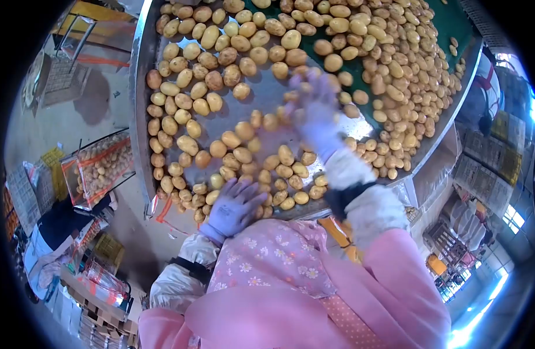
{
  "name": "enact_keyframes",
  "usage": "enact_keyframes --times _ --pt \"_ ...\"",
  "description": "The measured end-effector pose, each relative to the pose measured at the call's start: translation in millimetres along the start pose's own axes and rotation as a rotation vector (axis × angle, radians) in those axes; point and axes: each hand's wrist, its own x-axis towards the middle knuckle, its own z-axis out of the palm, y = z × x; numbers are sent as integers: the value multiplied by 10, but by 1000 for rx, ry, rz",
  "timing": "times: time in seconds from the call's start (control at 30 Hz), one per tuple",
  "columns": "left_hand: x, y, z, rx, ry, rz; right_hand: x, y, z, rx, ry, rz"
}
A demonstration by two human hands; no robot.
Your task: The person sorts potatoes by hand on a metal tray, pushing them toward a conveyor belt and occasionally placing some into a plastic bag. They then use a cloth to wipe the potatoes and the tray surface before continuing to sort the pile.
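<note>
Many yellow-brown potatoes [242,92] lie loose on a metal sorting table [140,116]. In a pale purple glove, my left hand [234,207] rests at the near edge, its fingers spread over and against the nearest potatoes; it grips none that I can see. My right hand [317,110], in a matching glove, reaches out over the middle of the table and is blurred by motion. Potatoes lie close to its fingertips, and whether it holds one is not visible. A dense heap of potatoes [407,75] covers the right side, partly on a green surface [362,83].
A raised metal rim [453,116] borders the table. On the left stand a mesh crate of potatoes [104,168] and a metal-framed cart [66,75]. A person [46,244] is at the lower left. Stacked crates [488,163] stand at the right.
</note>
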Motion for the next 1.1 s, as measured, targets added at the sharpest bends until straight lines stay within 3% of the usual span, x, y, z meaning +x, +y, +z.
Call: enact_keyframes --times 0.07,0.13,0.2,0.3,0.4,0.43,0.47,0.6,0.67,0.7,0.73,0.77,0.83,0.87,0.9,0.93,0.97,1.03,1.07,1.1 --pt "-129 -139 -55 258 -125 22 -588 -426 -153 358 -79 -121" --pt "-438 -311 -75 287 -85 -50 -1027 -605 -604 372 -962 -267" --pt "-667 -336 -108 269 72 -266 -1721 -541 -392 191 -537 -306" --pt "-681 -280 -142 271 256 -331 -1627 -672 -392 150 -638 -166" --pt "-322 -184 -156 300 317 -300 -1567 -734 -267 300 -563 -87" --pt "-171 -121 -142 275 331 -268 -1606 -710 -379 566 -501 107" --pt "-36 -77 -109 272 333 -252 -1708 -673 -509 557 -491 116" --pt "230 -17 161 272 222 -164 -2870 -189 -983 774 -431 710" --pt "229 -1 267 504 182 -85 -3496 263 -1151 595 -211 548" --pt "220 -58 361 434 137 -76 -3550 367 -1388 296 -402 546" --pt "227 24 365 434 141 -70 -3503 414 -1598 -4 -588 531" --pt "245 173 356 396 79 -74 -3418 450 -1568 -5 -585 531" --pt "281 318 396 207 -41 -28 -3033 551 -1348 -65 -91 441" --pt "214 323 456 206 -53 -25 -2657 448 -1288 338 -114 615" --pt "143 299 560 229 -139 125 -2364 470 -998 471 -76 489" --pt "112 262 650 254 -218 273 -2148 338 -570 724 87 540" --pt "56 160 662 261 -210 297 -1723 174 -587 483 -159 508" --pt "34 203 359 275 -223 187 -1514 -75 -199 285 -247 564" --pt "7 176 207 284 -234 73 -1472 -61 -178 291 -244 563" --pt "-77 14 145 286 -149 31 -1496 -7 -143 490 -352 533"
